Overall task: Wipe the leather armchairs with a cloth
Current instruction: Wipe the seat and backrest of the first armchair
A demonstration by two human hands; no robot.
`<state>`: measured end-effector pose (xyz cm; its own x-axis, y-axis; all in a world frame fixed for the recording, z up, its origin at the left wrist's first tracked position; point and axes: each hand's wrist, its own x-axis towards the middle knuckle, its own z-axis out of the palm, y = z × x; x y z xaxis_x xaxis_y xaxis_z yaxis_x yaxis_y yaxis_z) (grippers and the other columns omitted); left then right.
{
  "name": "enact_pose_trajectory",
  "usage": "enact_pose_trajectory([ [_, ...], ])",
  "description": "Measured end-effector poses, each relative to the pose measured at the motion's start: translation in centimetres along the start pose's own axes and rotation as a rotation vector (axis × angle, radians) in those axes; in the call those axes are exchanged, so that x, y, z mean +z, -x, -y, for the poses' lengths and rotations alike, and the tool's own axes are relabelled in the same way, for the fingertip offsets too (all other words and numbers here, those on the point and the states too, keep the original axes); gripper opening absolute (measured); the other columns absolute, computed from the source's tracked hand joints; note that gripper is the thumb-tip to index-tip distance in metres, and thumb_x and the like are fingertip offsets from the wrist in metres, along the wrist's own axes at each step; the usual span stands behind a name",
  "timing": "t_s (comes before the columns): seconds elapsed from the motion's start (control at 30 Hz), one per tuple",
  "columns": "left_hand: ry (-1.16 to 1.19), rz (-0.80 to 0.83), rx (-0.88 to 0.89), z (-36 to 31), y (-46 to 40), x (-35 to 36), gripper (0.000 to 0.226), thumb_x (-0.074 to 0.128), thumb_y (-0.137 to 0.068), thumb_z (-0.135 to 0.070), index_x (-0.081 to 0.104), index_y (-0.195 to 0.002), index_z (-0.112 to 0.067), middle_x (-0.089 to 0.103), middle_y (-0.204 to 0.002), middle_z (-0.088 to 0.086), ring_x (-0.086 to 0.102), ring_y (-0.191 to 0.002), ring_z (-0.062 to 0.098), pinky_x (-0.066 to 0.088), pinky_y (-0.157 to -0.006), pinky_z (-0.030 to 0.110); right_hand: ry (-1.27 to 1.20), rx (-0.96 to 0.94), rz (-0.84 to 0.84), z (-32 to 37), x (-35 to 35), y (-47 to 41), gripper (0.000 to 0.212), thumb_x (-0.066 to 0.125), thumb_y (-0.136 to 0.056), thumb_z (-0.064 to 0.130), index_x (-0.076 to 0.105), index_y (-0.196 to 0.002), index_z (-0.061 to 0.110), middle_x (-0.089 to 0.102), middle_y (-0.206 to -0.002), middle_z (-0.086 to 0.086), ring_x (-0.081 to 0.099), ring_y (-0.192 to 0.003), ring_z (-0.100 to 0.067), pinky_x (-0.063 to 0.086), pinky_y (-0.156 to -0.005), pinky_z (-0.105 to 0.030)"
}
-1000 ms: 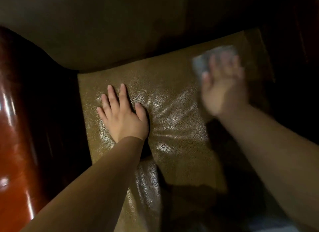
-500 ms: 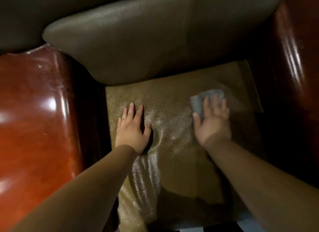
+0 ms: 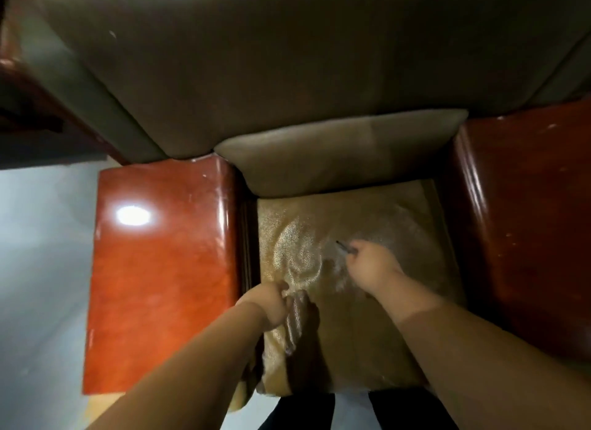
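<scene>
Pulling back toward the cushion's [image 3: 367,333] front edge now, right hand [image 3: 372,264] bunching the cloth [image 3: 343,246], left hand [image 3: 271,303] curled instead of flat, so seat's nearly done.

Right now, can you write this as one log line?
right hand: grips cloth | left hand: on seat cushion | wiping: underway

No text, label, brand, number or sign can be read anywhere on the armchair [image 3: 319,61], its seat cushion [image 3: 367,333] or its glossy wooden arms [image 3: 166,269].
</scene>
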<state>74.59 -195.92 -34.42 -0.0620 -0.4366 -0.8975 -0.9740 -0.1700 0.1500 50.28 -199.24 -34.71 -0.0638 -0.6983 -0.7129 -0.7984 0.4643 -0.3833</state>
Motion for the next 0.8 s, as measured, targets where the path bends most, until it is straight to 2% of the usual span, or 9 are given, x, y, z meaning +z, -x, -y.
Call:
enact_pose_trajectory([
  [0.1, -0.016, -0.064, 0.025, -0.1, 4.2, -3.3, 0.053, 0.043, -0.108, -0.043, 0.043, -0.158, -0.026, 0.059, -0.149, 0.005, 0.060, -0.132, 0.028, 0.048, -0.111, 0.038, 0.051, -0.037, -0.058, 2.1, -4.2, 2.6, 0.020, 0.047, -0.104, 0.032, 0.066, -0.112, 0.032, 0.069, -0.101, 0.001, 0.064, -0.086, -0.021, 0.058, -0.079, -0.038],
  [0.17, -0.019, -0.135, 0.008, 0.2, 6.2, -5.8, 0.053, 0.043, -0.109, -0.045, 0.044, -0.158, -0.025, 0.061, -0.147, 0.006, 0.061, -0.129, 0.028, 0.051, -0.108, 0.039, 0.069, -0.054, -0.066, 2.8, -6.0, 4.0, 0.020, 0.046, -0.105, 0.033, 0.064, -0.112, 0.031, 0.067, -0.101, 0.002, 0.063, -0.084, -0.018, 0.059, -0.079, -0.039],
  [0.27, 0.039, -0.273, -0.062, 0.9, 8.8, -8.5, 0.051, 0.043, -0.109, -0.046, 0.049, -0.153, -0.021, 0.065, -0.141, 0.010, 0.062, -0.127, 0.030, 0.052, -0.106, 0.040, 0.115, -0.092, -0.072, 3.5, -8.3, 5.8, 0.023, 0.046, -0.105, 0.035, 0.065, -0.117, 0.031, 0.066, -0.101, 0.003, 0.061, -0.085, -0.016, 0.058, -0.079, -0.037],
  [0.37, 0.135, -0.348, -0.104, 0.8, 11.6, -9.6, 0.052, 0.044, -0.109, -0.047, 0.051, -0.152, -0.020, 0.062, -0.145, 0.010, 0.060, -0.131, 0.030, 0.049, -0.110, 0.041, 0.152, -0.132, -0.096, 3.9, -10.6, 7.8, 0.023, 0.047, -0.103, 0.037, 0.067, -0.114, 0.033, 0.065, -0.098, 0.007, 0.061, -0.083, -0.015, 0.055, -0.074, -0.034],
  [0.47, 0.202, -0.400, -0.066, -0.6, 14.8, -10.4, 0.051, 0.046, -0.107, -0.048, 0.052, -0.152, -0.023, 0.061, -0.148, 0.007, 0.061, -0.130, 0.026, 0.049, -0.111, 0.041, 0.164, -0.159, -0.129, 3.9, -12.8, 10.2, 0.024, 0.047, -0.102, 0.038, 0.068, -0.113, 0.035, 0.065, -0.098, 0.010, 0.061, -0.085, -0.014, 0.054, -0.075, -0.033],
  [0.6, 0.187, -0.482, -0.011, -1.7, 18.6, -11.7, 0.047, 0.049, -0.107, -0.045, 0.055, -0.149, -0.023, 0.063, -0.145, 0.006, 0.061, -0.129, 0.027, 0.050, -0.105, 0.038, 0.136, -0.206, -0.158, 4.3, -15.2, 12.6, 0.027, 0.049, -0.102, 0.037, 0.069, -0.119, 0.032, 0.071, -0.111, 0.005, 0.066, -0.095, -0.017, 0.056, -0.081, -0.035],
  [0.73, 0.213, -0.581, -0.008, -1.6, 20.1, -14.3, 0.044, 0.052, -0.107, -0.040, 0.062, -0.143, -0.017, 0.065, -0.142, 0.006, 0.061, -0.128, 0.028, 0.049, -0.103, 0.034, 0.137, -0.268, -0.185, 6.1, -17.7, 13.6, 0.018, 0.049, -0.103, 0.035, 0.067, -0.103, 0.035, 0.068, -0.089, 0.010, 0.065, -0.074, -0.008, 0.056, -0.065, -0.033],
  [0.8, 0.232, -0.659, 0.000, -1.0, 20.5, -16.6, 0.043, 0.053, -0.106, -0.040, 0.064, -0.140, -0.016, 0.067, -0.140, 0.007, 0.062, -0.127, 0.028, 0.049, -0.103, 0.034, 0.122, -0.294, -0.221, 7.6, -19.0, 13.4, 0.021, 0.048, -0.103, 0.035, 0.068, -0.109, 0.032, 0.067, -0.088, 0.010, 0.064, -0.071, -0.008, 0.049, -0.059, -0.030],
])
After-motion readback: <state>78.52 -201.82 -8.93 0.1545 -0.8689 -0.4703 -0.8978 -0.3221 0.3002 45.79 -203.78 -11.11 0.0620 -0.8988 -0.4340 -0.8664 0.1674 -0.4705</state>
